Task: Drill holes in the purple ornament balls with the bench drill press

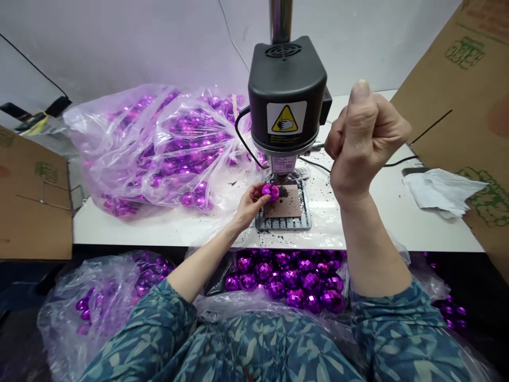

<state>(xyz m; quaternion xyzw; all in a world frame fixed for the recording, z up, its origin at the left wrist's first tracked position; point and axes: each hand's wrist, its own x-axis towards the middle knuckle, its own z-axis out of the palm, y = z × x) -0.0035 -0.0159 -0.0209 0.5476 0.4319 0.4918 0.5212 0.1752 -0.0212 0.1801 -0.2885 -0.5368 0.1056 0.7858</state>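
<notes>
A shiny purple faceted ball [270,192] is pinched in the fingers of my left hand [252,203], at the left edge of a brown board [283,207]. The board has a dark hole and lies on the slotted metal base [283,225] of a small black drill press [288,79]. Dark shavings cover part of the board, just under the press's lower end. My right hand [363,140] is raised beside the press, closed in a fist around its lever handle. A short metal rod [317,147] runs from the press to that fist; most of the handle is hidden.
A large clear bag of purple balls [170,143] lies on the white table [159,228] at left. More balls [294,278] fill an open bag below the table's front edge. Cardboard boxes [35,201] flank both sides. White tissue [443,188] lies at right, and shavings are scattered about.
</notes>
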